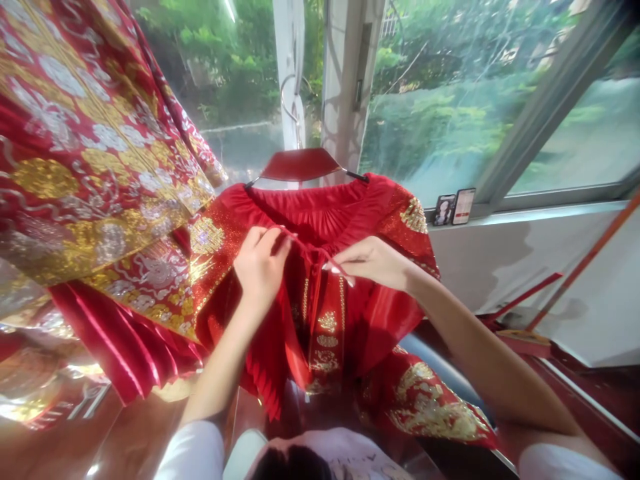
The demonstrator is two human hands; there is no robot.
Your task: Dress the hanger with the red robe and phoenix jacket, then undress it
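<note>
A red garment (327,293) with gold embroidery hangs on a hanger (300,167) in front of me. Its gathered neckline (320,200) faces me. Red tie cords (313,252) cross in a loop or knot at the middle of the neckline. My left hand (260,263) pinches one cord on the left side. On the right, my right hand (370,261) grips the other cord between thumb and fingers. The cords stretch between the two hands, with loose ends hanging down the front. How the knot is formed is too small to make out.
Another red garment (100,153), thick with gold and silver embroidery, hangs close on the left. Behind is a window (450,100). Two phones (454,207) stand on its sill. A broom-like tool (530,340) leans at the right wall.
</note>
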